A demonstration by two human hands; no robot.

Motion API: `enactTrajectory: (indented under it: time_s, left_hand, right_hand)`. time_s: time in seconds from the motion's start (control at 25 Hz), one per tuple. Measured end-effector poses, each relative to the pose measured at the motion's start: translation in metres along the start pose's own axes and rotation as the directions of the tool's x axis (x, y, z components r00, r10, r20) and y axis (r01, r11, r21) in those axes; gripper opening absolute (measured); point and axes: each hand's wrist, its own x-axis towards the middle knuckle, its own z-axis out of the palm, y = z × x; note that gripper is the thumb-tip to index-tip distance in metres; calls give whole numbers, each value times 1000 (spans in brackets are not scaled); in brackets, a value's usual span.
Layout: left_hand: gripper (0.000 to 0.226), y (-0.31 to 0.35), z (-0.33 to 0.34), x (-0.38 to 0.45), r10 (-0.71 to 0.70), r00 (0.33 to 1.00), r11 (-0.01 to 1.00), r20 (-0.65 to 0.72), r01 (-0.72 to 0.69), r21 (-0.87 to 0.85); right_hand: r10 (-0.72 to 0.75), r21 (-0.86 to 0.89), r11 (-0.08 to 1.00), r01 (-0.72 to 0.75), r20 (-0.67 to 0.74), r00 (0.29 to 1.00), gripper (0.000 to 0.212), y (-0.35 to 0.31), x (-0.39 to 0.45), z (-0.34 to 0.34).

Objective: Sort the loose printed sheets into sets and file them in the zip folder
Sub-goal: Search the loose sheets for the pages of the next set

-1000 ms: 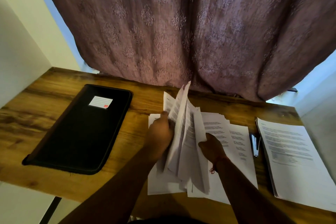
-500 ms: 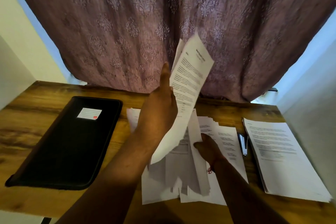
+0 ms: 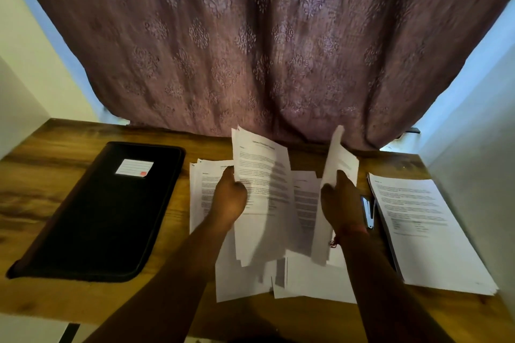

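My left hand grips a few printed sheets by their left edge, lifted above the desk. My right hand holds another raised sheet, seen nearly edge-on. Under both hands lies a spread of loose printed sheets on the wooden desk. A black zip folder with a white label lies shut at the left. A neat stack of printed pages lies at the right.
A small stapler lies between the loose sheets and the right stack. A patterned mauve curtain hangs behind the desk. White walls close in on both sides. The desk's front edge runs just below the sheets.
My left hand has come down from high up and now holds its sheets lower, facing me. My right hand has lifted a sheet off the pile. The view has shifted slightly.
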Motion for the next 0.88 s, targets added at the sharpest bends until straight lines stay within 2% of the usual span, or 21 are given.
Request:
enactTrajectory:
  time_s: [0.08, 0.16, 0.24, 0.28, 0.4, 0.52, 0.6, 0.68, 0.76, 0.88]
  left_hand:
    - [25, -6, 13, -2, -30, 999, 999, 16, 29, 32]
    - [30, -11, 28, -8, -31, 996, 997, 89, 25, 70]
    - [33, -13, 38, -16, -53, 977, 998, 208, 45, 45]
    - [32, -12, 40, -19, -92, 958, 995, 273, 98, -7]
    - [36, -19, 35, -19, -144, 883, 972, 446, 210, -103]
    - [37, -34, 27, -19, -95, 859, 995, 503, 95, 25]
    - [29, -46, 21, -15, -67, 911, 996, 407, 39, 78]
    - [26, -59, 13, -5, -55, 979, 978, 195, 14, 206]
    - [25, -73, 4, 4, -66, 997, 958, 43, 52, 281]
    - [25, -91, 0, 11, -138, 990, 943, 20, 125, 309]
  right_hand:
    - [-141, -64, 987, 145, 59, 988, 30, -13, -3, 18]
    - [-191, -99, 972, 211, 179, 965, 33, -24, -7, 40]
    - [-129, -38, 988, 148, 305, 943, 29, -32, -14, 57]
    - [-96, 2, 995, 102, 343, 934, 31, -32, -17, 63]
    - [-85, 56, 996, 69, 382, 920, 38, -27, -19, 74]
    - [-45, -28, 998, 61, 386, 921, 28, -16, -14, 76]
    - [-10, -169, 983, 76, 364, 931, 28, -9, -16, 74]
    - [-1, -335, 936, 106, 301, 954, 26, -4, -20, 72]
    - [-35, -437, 885, 161, 282, 959, 25, 1, -21, 70]
    - [15, -389, 911, 139, 366, 931, 27, 9, -19, 76]
